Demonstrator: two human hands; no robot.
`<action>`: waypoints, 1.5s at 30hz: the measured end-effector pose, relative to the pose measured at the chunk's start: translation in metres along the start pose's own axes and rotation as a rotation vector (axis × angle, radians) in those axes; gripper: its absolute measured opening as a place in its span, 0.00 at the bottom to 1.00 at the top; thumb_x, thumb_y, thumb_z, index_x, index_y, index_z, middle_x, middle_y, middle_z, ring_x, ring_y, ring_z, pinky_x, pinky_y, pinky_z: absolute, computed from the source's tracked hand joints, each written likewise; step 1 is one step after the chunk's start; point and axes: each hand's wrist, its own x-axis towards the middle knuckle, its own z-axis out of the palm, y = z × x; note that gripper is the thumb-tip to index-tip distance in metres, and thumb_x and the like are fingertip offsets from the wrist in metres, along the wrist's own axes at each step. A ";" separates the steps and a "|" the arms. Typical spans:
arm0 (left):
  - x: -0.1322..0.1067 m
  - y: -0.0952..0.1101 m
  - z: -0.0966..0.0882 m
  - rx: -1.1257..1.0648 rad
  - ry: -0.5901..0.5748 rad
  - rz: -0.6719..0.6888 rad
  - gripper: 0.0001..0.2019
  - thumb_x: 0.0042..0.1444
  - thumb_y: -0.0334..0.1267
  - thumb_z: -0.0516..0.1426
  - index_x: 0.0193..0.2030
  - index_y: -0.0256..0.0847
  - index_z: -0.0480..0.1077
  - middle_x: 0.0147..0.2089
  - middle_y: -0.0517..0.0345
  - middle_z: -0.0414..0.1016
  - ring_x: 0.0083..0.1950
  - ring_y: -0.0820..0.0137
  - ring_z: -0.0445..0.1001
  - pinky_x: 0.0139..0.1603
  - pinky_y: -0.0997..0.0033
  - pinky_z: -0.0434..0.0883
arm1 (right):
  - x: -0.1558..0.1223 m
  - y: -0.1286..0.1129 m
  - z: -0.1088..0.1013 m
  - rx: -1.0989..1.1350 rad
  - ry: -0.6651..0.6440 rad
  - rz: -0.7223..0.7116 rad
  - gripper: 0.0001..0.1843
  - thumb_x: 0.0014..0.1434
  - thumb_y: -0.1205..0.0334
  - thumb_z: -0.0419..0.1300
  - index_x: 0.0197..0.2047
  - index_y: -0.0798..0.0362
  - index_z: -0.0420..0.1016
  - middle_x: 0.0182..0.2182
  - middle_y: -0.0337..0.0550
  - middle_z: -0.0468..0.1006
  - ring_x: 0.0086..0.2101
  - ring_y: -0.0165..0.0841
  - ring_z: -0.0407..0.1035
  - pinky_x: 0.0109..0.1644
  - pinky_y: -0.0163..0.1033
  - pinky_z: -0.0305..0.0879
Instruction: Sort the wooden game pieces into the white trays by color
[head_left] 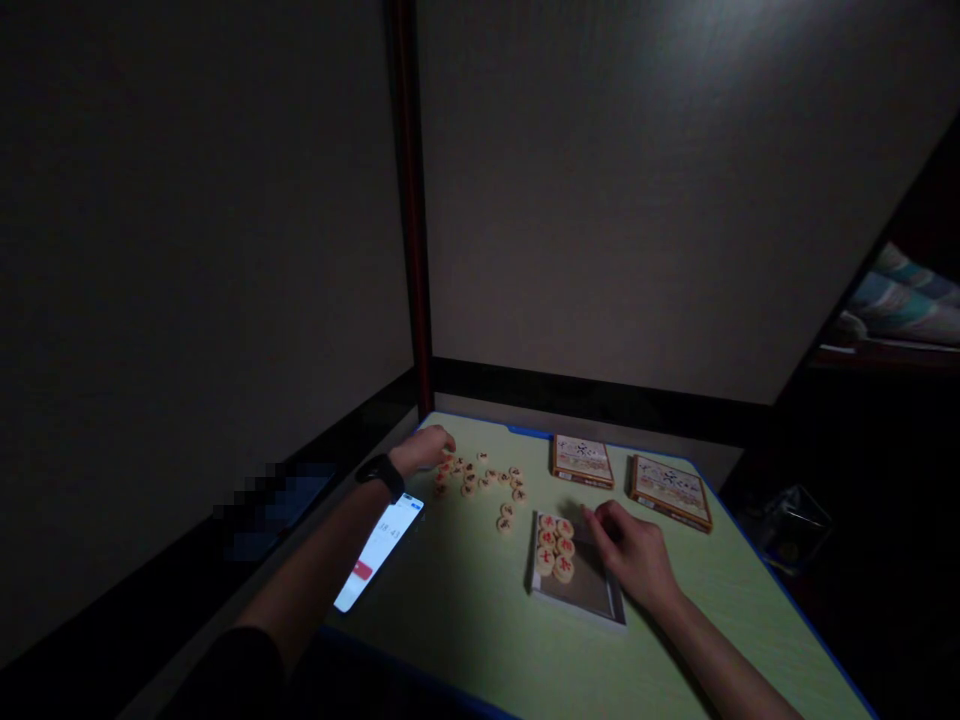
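My left hand (426,448) reaches to the far left of the table, at the edge of a loose group of round Chinese chess pieces (469,479). Its fingers are curled together and pointing down; whatever may be between them is hidden. Nearer to me lies a shallow tray (592,590) holding several pieces with red characters (564,547) in two columns on its left side. My right hand (634,550) hovers by the tray's right edge, thumb and fingers bent in a pinch. What that pinch holds, if anything, is too dim to make out.
A lit phone (379,555) lies by my left forearm. Two flat printed boxes, a left one (583,460) and a right one (670,490), lie at the back right. Walls stand behind the green table (450,610) and on its left. The room is dim.
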 end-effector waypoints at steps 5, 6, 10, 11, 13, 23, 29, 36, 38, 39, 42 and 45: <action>0.003 0.016 0.000 0.048 -0.057 -0.027 0.13 0.51 0.31 0.58 0.43 0.37 0.79 0.47 0.43 0.80 0.48 0.58 0.78 0.46 0.67 0.73 | -0.001 0.001 0.001 -0.001 -0.019 0.000 0.24 0.66 0.43 0.50 0.27 0.51 0.69 0.15 0.36 0.72 0.15 0.29 0.66 0.22 0.32 0.56; 0.003 0.018 0.000 0.055 -0.062 -0.030 0.12 0.51 0.31 0.58 0.43 0.37 0.78 0.46 0.42 0.80 0.48 0.58 0.78 0.45 0.67 0.73 | -0.001 0.001 0.001 -0.001 -0.024 0.003 0.24 0.66 0.42 0.50 0.27 0.50 0.69 0.15 0.36 0.72 0.14 0.29 0.66 0.22 0.32 0.56; 0.000 0.023 -0.005 0.066 -0.082 -0.032 0.13 0.47 0.28 0.59 0.41 0.36 0.78 0.44 0.42 0.80 0.45 0.58 0.78 0.42 0.69 0.73 | -0.001 -0.001 0.001 0.002 -0.047 0.018 0.26 0.66 0.41 0.49 0.26 0.50 0.69 0.14 0.37 0.72 0.14 0.30 0.65 0.22 0.33 0.55; 0.000 0.024 -0.007 0.065 -0.091 -0.030 0.14 0.45 0.26 0.60 0.40 0.35 0.78 0.44 0.42 0.80 0.44 0.58 0.78 0.41 0.69 0.73 | -0.001 -0.002 0.001 0.006 -0.054 0.020 0.25 0.66 0.41 0.49 0.26 0.50 0.69 0.14 0.37 0.72 0.14 0.30 0.65 0.22 0.33 0.55; -0.002 0.026 -0.008 0.061 -0.105 -0.026 0.15 0.42 0.24 0.61 0.39 0.35 0.78 0.43 0.42 0.80 0.43 0.58 0.79 0.39 0.69 0.72 | -0.001 -0.003 0.000 0.016 -0.067 0.021 0.25 0.66 0.42 0.50 0.26 0.50 0.69 0.15 0.37 0.73 0.15 0.30 0.66 0.22 0.33 0.55; -0.005 0.029 -0.002 0.059 -0.106 -0.027 0.16 0.37 0.20 0.60 0.36 0.32 0.76 0.45 0.41 0.78 0.42 0.58 0.78 0.36 0.71 0.71 | 0.000 -0.004 -0.001 0.018 -0.079 0.034 0.24 0.65 0.42 0.50 0.26 0.50 0.68 0.15 0.37 0.73 0.15 0.30 0.66 0.22 0.33 0.55; -0.004 0.024 -0.001 0.063 -0.062 -0.023 0.14 0.43 0.23 0.59 0.39 0.33 0.75 0.47 0.40 0.76 0.45 0.59 0.77 0.40 0.71 0.72 | -0.001 -0.002 0.000 0.028 -0.090 0.060 0.25 0.65 0.41 0.50 0.27 0.50 0.69 0.16 0.38 0.74 0.15 0.30 0.67 0.23 0.33 0.57; 0.005 0.014 -0.013 0.040 0.001 -0.066 0.13 0.51 0.28 0.57 0.44 0.36 0.74 0.48 0.46 0.76 0.47 0.62 0.76 0.41 0.72 0.71 | -0.001 -0.001 0.000 0.040 -0.085 0.060 0.25 0.65 0.40 0.50 0.26 0.50 0.69 0.15 0.37 0.73 0.15 0.30 0.66 0.22 0.33 0.56; 0.008 0.015 -0.011 0.033 -0.003 -0.057 0.14 0.50 0.27 0.57 0.44 0.37 0.75 0.48 0.47 0.77 0.48 0.63 0.76 0.42 0.72 0.71 | -0.001 -0.001 0.000 0.029 -0.080 0.053 0.25 0.65 0.40 0.50 0.26 0.50 0.69 0.15 0.37 0.73 0.14 0.30 0.65 0.22 0.33 0.56; 0.010 0.015 -0.009 0.029 -0.008 -0.049 0.14 0.50 0.26 0.57 0.44 0.38 0.75 0.48 0.47 0.77 0.47 0.63 0.76 0.42 0.72 0.71 | -0.001 -0.001 0.000 0.023 -0.076 0.051 0.25 0.65 0.40 0.50 0.26 0.50 0.69 0.14 0.37 0.72 0.14 0.30 0.65 0.22 0.33 0.55; 0.014 0.017 -0.005 0.024 -0.032 -0.028 0.15 0.46 0.25 0.58 0.41 0.37 0.77 0.42 0.47 0.79 0.44 0.62 0.77 0.40 0.71 0.71 | 0.000 -0.001 -0.001 0.018 -0.068 0.052 0.26 0.65 0.40 0.50 0.26 0.50 0.70 0.14 0.37 0.72 0.14 0.30 0.65 0.21 0.33 0.55; 0.015 0.020 -0.004 0.036 -0.062 -0.009 0.15 0.42 0.24 0.60 0.39 0.35 0.78 0.37 0.46 0.79 0.40 0.61 0.78 0.37 0.71 0.71 | 0.000 -0.001 -0.001 0.017 -0.072 0.050 0.26 0.65 0.40 0.50 0.26 0.49 0.70 0.14 0.37 0.72 0.14 0.29 0.64 0.21 0.33 0.55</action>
